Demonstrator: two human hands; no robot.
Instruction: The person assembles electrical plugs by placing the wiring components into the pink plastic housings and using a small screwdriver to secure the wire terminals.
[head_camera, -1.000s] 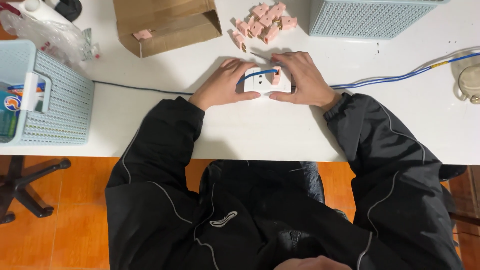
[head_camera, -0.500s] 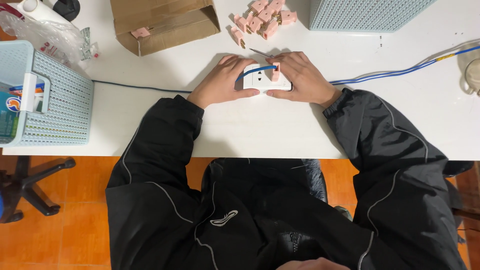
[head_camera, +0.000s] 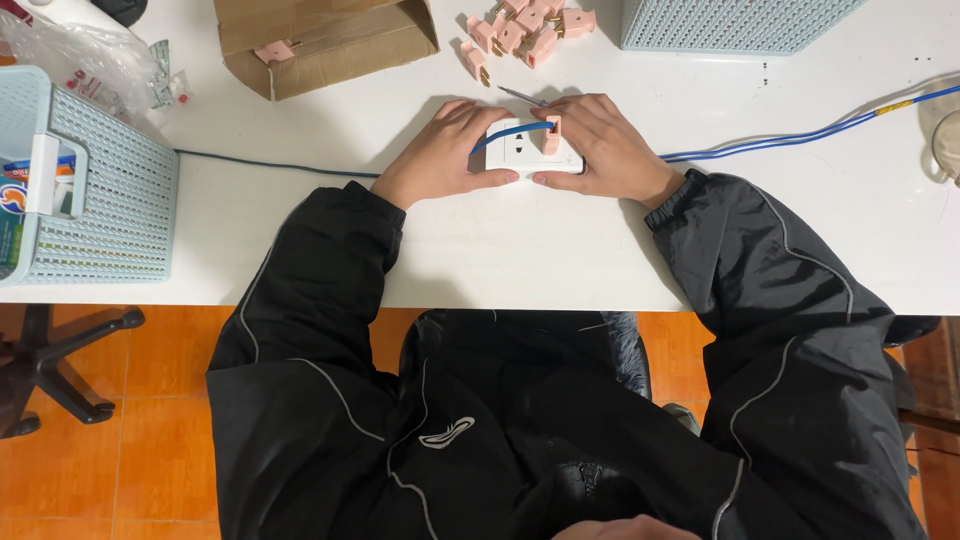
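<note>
Nearest the viewer, two black jacket sleeves (head_camera: 330, 290) reach forward over the edge of the white table (head_camera: 520, 250). The left hand (head_camera: 440, 155) and the right hand (head_camera: 600, 150) close from either side on a white socket plate (head_camera: 520, 150) lying flat at mid-table, fingers clamped along its edges. A pink plug (head_camera: 551, 135) sits on the plate's right part, under the right fingers, with a blue cable (head_camera: 800, 135) running across the plate and off to the right. Beyond lie loose pink plugs (head_camera: 525, 25), a cardboard box (head_camera: 320, 40) and a pale blue basket (head_camera: 730, 22); a second basket (head_camera: 110, 200) stands far left.
</note>
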